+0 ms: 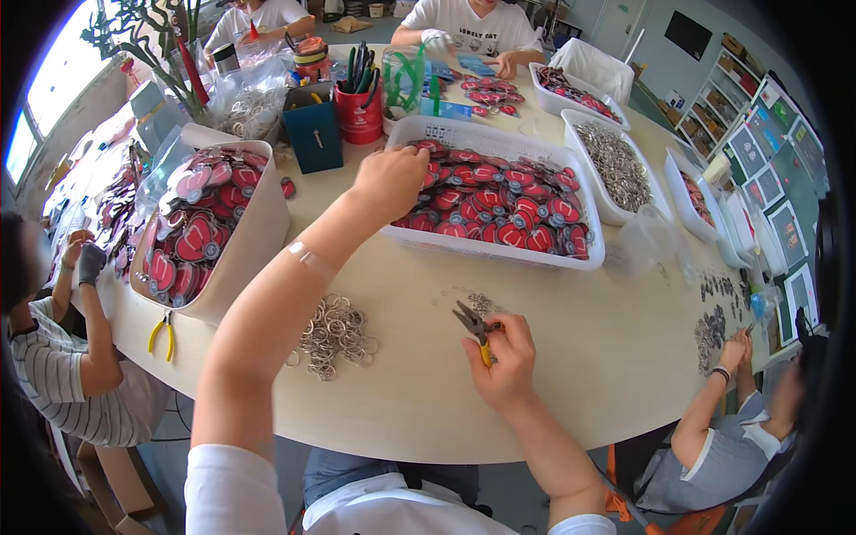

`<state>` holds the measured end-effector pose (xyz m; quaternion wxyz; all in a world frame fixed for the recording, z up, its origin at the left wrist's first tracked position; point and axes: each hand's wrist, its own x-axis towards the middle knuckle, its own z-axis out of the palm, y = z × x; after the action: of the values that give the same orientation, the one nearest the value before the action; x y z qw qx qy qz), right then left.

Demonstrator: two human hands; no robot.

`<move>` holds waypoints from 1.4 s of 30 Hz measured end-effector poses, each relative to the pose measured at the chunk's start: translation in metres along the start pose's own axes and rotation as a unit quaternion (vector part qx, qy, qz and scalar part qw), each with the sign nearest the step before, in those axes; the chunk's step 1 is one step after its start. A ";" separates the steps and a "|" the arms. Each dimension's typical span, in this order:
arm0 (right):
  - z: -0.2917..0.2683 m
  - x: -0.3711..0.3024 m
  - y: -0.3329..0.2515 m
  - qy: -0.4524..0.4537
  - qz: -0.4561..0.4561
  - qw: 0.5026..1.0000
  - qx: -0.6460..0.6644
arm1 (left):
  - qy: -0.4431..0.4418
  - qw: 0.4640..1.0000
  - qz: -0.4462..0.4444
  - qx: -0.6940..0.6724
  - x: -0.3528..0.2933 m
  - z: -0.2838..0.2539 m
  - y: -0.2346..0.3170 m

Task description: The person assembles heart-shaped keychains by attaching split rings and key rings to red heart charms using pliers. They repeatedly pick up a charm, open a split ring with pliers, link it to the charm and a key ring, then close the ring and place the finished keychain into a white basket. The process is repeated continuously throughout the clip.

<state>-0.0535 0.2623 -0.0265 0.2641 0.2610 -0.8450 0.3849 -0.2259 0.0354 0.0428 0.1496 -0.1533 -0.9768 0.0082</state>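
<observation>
My left hand (392, 182) reaches over the left end of a white plastic basket (499, 249) heaped with red and dark flat charms (504, 196). Its fingers are bent down and together among the charms. Their tips are hidden, so I cannot make out what they hold. My right hand (506, 361) is closed round a pair of pliers (477, 328) with yellow grips, whose dark jaws point up and left, slightly parted. Just beyond the jaws lies a small pile of tiny metal rings (481, 304). Between my forearms is a heap of silver key rings (334, 339).
On the left stands a beige bin (234, 276) of charms, with yellow-handled pliers (163, 337) beside it. A red pen cup (359, 116) and dark green box (312, 141) stand behind. More white baskets, one of metal parts (615, 165), line the right. Other people work around the table (401, 401).
</observation>
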 end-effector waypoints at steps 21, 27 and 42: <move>0.034 0.038 0.028 -0.110 0.086 0.984 -0.107 | 0.067 0.603 -0.241 -0.758 -0.166 -0.029 0.059; 0.055 0.047 0.035 -0.151 0.105 0.972 -0.147 | 0.017 0.492 -0.270 -0.828 -0.203 -0.018 0.076; 0.004 0.066 -0.045 -0.322 0.187 0.910 0.186 | 0.024 0.549 -0.239 -0.800 -0.211 -0.009 0.077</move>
<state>-0.0729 0.2181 0.0374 -0.1518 0.2523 -0.8308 0.4723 -0.0091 0.0446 -0.0146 -0.0151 0.0294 -0.5761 -0.8167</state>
